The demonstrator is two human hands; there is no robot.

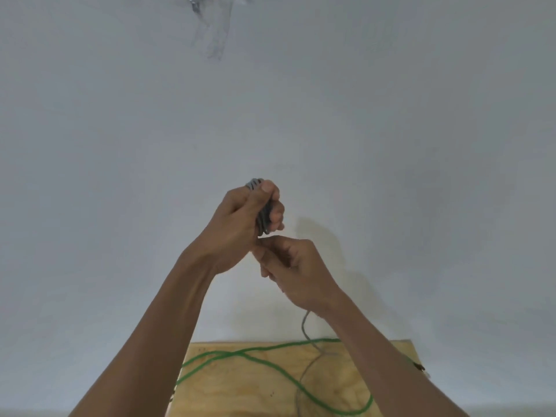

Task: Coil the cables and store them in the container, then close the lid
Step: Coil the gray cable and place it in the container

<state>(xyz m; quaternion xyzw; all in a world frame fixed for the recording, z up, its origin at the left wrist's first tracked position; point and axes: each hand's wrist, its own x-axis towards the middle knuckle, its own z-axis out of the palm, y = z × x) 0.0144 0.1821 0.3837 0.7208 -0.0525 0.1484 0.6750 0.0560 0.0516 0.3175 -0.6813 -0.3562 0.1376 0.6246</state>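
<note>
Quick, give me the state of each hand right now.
Left hand: closed around a coiled bundle of grey cable.
Right hand: fingers curled just below the bundle; the grey cable's tail hangs beneath it, but the grip itself is hidden.

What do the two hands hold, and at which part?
Left hand grips the coiled loops of the grey cable. Right hand pinches its loose strand just below the coil.

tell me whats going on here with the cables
A person is coiling a grey cable. The left hand grips the wound bundle, raised in front of a white wall, while the right hand just below feeds the loose end, which trails down to a plywood board. A green cable lies uncoiled on the board. No container is in view.
</note>
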